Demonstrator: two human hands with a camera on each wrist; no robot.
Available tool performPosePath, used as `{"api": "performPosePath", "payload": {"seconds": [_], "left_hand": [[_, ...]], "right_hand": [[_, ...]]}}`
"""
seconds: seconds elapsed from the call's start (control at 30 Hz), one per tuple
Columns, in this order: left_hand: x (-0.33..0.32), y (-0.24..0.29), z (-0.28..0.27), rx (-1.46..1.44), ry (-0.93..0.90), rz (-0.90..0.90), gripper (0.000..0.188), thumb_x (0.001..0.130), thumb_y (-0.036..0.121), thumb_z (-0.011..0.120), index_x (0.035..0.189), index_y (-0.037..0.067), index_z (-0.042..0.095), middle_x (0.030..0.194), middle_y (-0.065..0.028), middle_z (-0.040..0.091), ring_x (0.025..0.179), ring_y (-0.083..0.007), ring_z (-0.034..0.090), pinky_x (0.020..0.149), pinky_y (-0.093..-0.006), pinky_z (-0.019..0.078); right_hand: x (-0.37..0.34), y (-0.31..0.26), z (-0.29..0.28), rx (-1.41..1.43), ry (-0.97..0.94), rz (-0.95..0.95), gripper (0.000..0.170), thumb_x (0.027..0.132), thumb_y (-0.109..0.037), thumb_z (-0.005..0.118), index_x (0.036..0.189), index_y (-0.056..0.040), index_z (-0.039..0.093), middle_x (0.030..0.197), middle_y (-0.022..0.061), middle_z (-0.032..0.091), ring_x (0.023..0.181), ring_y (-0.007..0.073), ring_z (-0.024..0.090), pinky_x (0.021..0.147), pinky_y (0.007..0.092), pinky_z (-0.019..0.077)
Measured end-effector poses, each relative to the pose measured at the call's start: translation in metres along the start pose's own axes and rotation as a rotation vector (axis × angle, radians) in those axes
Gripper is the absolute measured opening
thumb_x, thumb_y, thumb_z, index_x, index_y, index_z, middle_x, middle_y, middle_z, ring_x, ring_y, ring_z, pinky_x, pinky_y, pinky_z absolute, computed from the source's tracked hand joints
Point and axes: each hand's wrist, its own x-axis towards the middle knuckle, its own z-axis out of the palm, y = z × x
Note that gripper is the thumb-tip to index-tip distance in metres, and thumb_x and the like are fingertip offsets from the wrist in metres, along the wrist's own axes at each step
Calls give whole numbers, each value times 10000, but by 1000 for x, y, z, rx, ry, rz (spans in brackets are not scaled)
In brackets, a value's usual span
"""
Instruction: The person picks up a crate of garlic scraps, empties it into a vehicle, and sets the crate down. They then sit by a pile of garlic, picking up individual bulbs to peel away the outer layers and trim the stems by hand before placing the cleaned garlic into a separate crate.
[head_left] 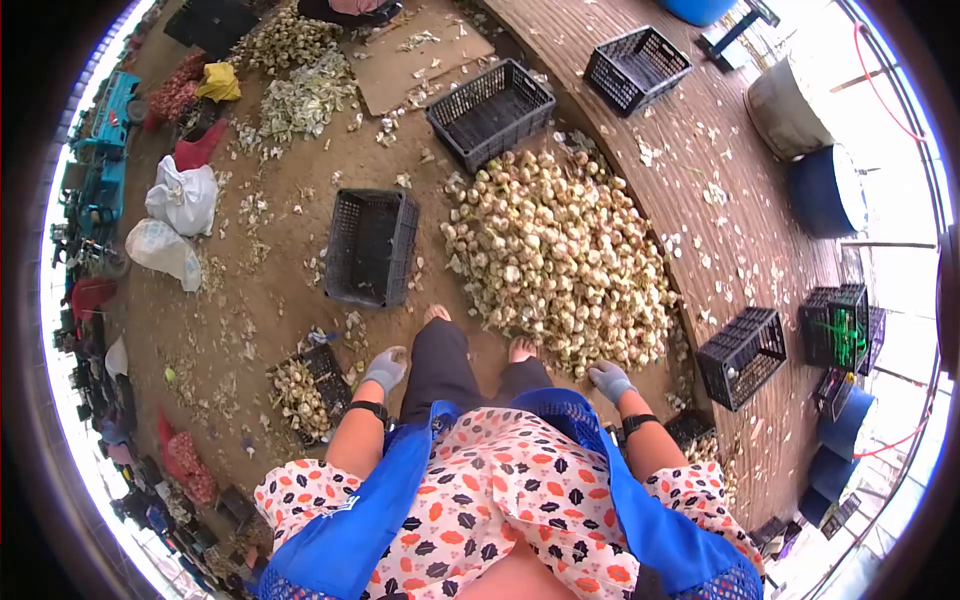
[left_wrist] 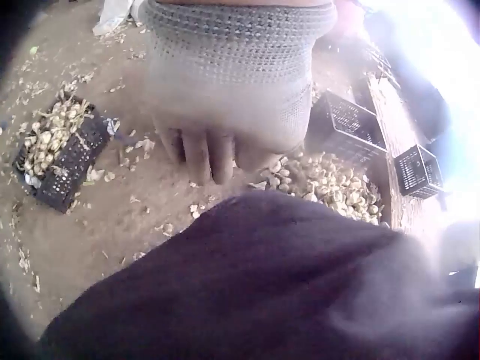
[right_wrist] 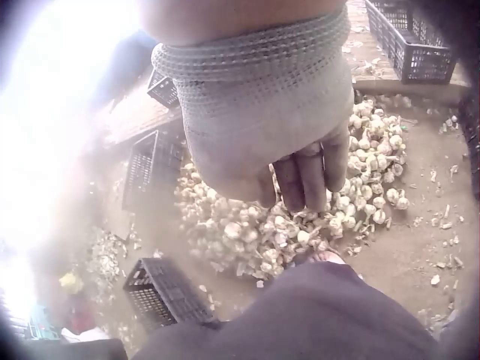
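A big heap of garlic bulbs [head_left: 560,260] lies on the dirt floor before the person's bare feet. The left hand [head_left: 385,370], in a grey knit glove, hangs beside the dark trouser leg [head_left: 440,370]; its fingers [left_wrist: 197,157] point down and hold nothing. Over on the other side, the gloved right hand [head_left: 612,380] hangs near the heap's close edge. In the right wrist view its loose fingers [right_wrist: 311,176] overlap the garlic, with nothing in them. A black plastic crate [head_left: 372,250] stands on the floor left of the heap.
Garlic bulbs fill a tipped-looking black crate [head_left: 325,375] at the left. Another crate [head_left: 490,115] stands beyond the heap. A wooden platform [head_left: 720,180] runs along the right, bearing crates [head_left: 742,358] and blue barrels [head_left: 825,190]. White sacks [head_left: 183,197] lie at far left.
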Motion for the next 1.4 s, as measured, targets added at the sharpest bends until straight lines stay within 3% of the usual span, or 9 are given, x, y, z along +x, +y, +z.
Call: {"api": "performPosePath", "payload": {"seconds": [0.13, 0.2, 0.27, 0.43, 0.67, 0.97, 1.07, 1.23, 1.4], "left_hand": [[66, 45, -45, 71, -37, 57, 331, 858, 112, 539, 1180, 36, 553, 1120, -106, 630, 1039, -172, 590, 905, -280, 442], [93, 81, -68, 16, -36, 87, 313, 858, 119, 545, 1157, 31, 568, 1087, -105, 643, 1017, -172, 601, 891, -283, 454], [150, 99, -89, -105, -66, 211, 294, 823, 92, 551, 1110, 67, 612, 950, -102, 669, 869, -189, 630, 795, -275, 476], [295, 112, -109, -195, -133, 271, 269, 829, 104, 558, 1087, 55, 618, 921, -99, 669, 823, -183, 634, 738, -275, 486], [394, 136, -128, -315, -288, 143, 293, 849, 108, 550, 1135, 58, 590, 968, -119, 668, 866, -184, 640, 767, -283, 487], [439, 186, -87, -478, -395, 168, 313, 856, 105, 561, 1163, 50, 580, 1025, -106, 665, 937, -185, 635, 812, -278, 479], [439, 205, -78, -418, -502, 173, 300, 885, 99, 557, 1171, 12, 565, 1052, -35, 621, 900, -85, 551, 789, -222, 448], [441, 210, -35, -300, -613, 172, 295, 872, 106, 541, 1151, 21, 584, 897, -54, 654, 733, -97, 548, 677, -260, 468], [445, 189, -14, -27, -805, 231, 370, 860, 296, 522, 1174, 114, 597, 951, -162, 665, 878, -294, 639, 764, -361, 498]], "right_hand": [[39, -36, -6, 4, -32, 39, 352, 818, -306, 515, 1045, -73, 649, 956, 146, 665, 915, 286, 625, 805, 350, 478], [69, -60, -2, -205, 58, -252, 356, 819, -317, 525, 1046, -74, 652, 986, 158, 663, 932, 296, 625, 817, 362, 477], [98, -105, -3, -74, -25, 66, 339, 818, -319, 522, 1022, -89, 666, 1020, 160, 658, 974, 311, 612, 865, 373, 467], [182, -208, 8, -78, -46, 126, 362, 827, -347, 516, 1040, -92, 659, 1038, 173, 648, 992, 331, 603, 884, 367, 464], [330, -370, 15, 239, -140, -43, 312, 897, -275, 531, 1074, -36, 622, 983, 88, 647, 896, 189, 603, 807, 298, 477], [464, -397, 9, 184, -63, 4, 303, 850, -282, 558, 1092, -116, 635, 881, 84, 647, 769, 190, 612, 729, 309, 487], [501, -413, 0, 123, -27, 96, 283, 839, -270, 557, 1054, -101, 630, 964, 122, 663, 886, 255, 636, 800, 337, 485], [580, -474, -18, 165, 196, -224, 261, 828, -224, 571, 1036, -78, 631, 1015, 145, 654, 942, 283, 625, 833, 346, 478], [738, -512, -1, 320, 137, -449, 436, 834, -261, 596, 1237, -105, 530, 1119, 156, 621, 1034, 312, 589, 903, 354, 454]]}}
